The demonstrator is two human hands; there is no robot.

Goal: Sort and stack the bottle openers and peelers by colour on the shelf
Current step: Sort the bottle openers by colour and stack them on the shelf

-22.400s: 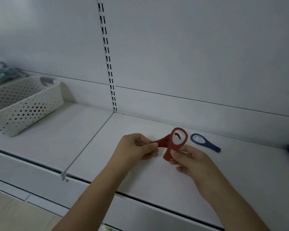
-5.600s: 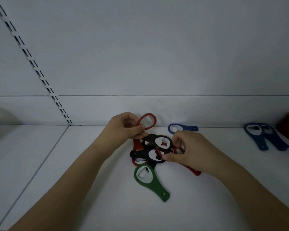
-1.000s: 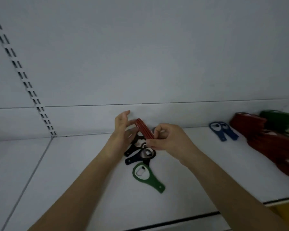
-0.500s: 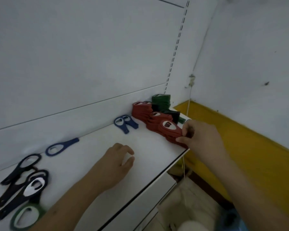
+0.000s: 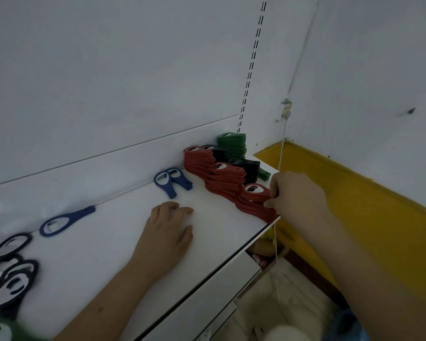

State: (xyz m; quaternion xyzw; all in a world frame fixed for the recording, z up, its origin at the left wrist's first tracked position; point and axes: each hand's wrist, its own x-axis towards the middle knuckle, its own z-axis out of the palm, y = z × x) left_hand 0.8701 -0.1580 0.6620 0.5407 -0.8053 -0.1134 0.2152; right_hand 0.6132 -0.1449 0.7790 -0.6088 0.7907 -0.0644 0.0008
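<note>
Three red stacks of bottle openers line the right end of a white shelf, and the right hand is at the nearest one

The shelf stands against a white back panel with a slotted upright; beyond its right edge are a white wall with a yellow band along the bottom and a thin white cord hanging down. The nearest red stack sits at the shelf's front right corner, the right hand's curled fingers pinching its top edge. Behind it lie the middle red stack and the far red stack, with black openers and a green stack in the back corner. Two blue openers lie side by side near the reds, a single blue opener further left. Loose black openers sit at the left edge. The left hand rests palm down on the shelf, fingers relaxed, holding nothing
</note>
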